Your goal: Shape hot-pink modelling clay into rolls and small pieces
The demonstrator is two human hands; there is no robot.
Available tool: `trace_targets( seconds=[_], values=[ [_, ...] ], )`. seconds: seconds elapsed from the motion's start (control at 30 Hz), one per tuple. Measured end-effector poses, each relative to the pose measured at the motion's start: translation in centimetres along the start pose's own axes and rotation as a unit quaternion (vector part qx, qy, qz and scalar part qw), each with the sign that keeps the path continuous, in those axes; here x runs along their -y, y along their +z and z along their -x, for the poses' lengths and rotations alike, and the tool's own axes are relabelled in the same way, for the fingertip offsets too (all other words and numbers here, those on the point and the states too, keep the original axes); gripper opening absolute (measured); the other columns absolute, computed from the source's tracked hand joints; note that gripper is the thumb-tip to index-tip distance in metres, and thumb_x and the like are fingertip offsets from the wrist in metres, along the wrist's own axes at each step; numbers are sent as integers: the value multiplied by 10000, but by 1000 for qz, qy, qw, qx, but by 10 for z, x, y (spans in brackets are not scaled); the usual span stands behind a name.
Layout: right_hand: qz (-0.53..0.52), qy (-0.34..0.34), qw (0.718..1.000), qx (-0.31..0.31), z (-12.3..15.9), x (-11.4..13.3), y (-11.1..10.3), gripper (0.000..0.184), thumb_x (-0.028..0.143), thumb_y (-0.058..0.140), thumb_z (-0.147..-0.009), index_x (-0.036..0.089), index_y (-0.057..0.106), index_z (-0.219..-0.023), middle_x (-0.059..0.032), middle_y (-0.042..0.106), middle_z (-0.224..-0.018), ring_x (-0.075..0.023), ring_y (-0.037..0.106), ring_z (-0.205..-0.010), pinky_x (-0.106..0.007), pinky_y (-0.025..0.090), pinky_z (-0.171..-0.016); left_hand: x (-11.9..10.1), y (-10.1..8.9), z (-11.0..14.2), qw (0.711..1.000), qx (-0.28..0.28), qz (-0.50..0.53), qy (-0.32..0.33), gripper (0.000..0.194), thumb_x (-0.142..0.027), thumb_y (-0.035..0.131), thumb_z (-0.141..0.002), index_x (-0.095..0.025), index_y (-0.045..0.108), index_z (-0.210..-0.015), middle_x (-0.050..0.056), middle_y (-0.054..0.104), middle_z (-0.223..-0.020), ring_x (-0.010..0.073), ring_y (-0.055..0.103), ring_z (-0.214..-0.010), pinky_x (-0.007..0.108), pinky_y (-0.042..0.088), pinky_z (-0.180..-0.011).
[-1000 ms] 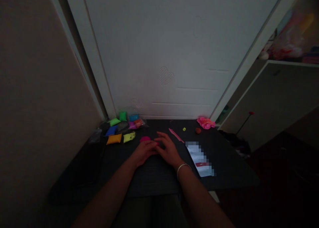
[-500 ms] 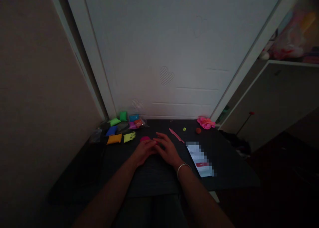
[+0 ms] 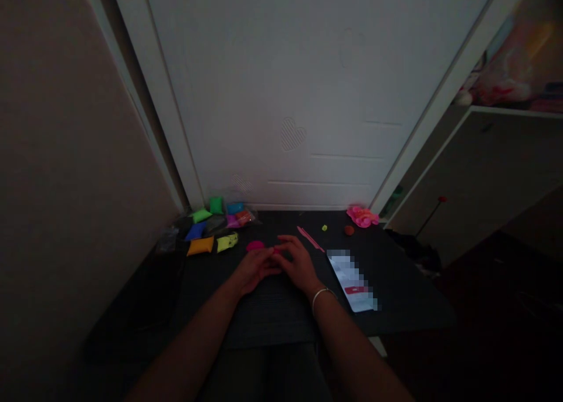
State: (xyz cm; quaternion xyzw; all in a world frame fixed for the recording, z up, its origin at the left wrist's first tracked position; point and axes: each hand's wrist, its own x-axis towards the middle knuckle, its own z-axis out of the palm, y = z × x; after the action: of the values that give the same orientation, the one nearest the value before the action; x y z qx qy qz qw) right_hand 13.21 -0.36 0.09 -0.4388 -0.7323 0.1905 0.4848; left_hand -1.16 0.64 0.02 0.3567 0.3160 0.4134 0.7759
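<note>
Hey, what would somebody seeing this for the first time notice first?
Probably the lit screen, the brightest thing on the dark table, to the right of the right hand. The colourful packets at the table's back left and the ruffled pink flower shape at its back right stand out too. In the middle, that hand and the left hand hold a small pink piece between their fingertips.

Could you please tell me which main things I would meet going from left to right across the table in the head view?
Orange pillow-shaped packet → pale yellow packet → left hand → small magenta lump → right hand → tiny yellow-green lump → reddish-brown rounded lump → pink ruffled piece.
</note>
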Motion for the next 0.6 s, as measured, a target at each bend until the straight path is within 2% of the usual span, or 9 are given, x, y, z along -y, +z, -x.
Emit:
trace_targets(
  seconds=[0.2, 0.4, 0.6],
  values=[
    [-9, -25, 999, 18, 0, 0, 0, 269, 236, 550, -762, 261, 576, -1028, -60, 479, -1163, -174, 473, -1055, -346, 390, -900, -1, 0, 0, 1000, -9, 10, 13, 104, -222, 632, -686, -129, 605, -723, 31, 638, -692, 133, 604, -670, 317, 481, -715],
    [-8, -6, 1000, 7, 0, 0, 0, 179, 233, 546, -761, 240, 612, -927, -59, 511, -1093, -172, 491, -1028, -342, 399, -891, -1, 0, 0, 1000, -11, 10, -9, 126, -241, 630, -694, -129, 604, -745, 47, 644, -735, 139, 611, -694, 305, 481, -711],
    [-16, -32, 999, 34, 1, 1, 0, 292, 212, 513, -780, 257, 559, -1065, -66, 475, -1174, -176, 462, -1080, -346, 382, -913, -1, -1, 0, 1000, -6, 28, -1, 102, -223, 628, -698, -133, 606, -740, 33, 637, -714, 129, 606, -677, 301, 485, -709]
  ],
)
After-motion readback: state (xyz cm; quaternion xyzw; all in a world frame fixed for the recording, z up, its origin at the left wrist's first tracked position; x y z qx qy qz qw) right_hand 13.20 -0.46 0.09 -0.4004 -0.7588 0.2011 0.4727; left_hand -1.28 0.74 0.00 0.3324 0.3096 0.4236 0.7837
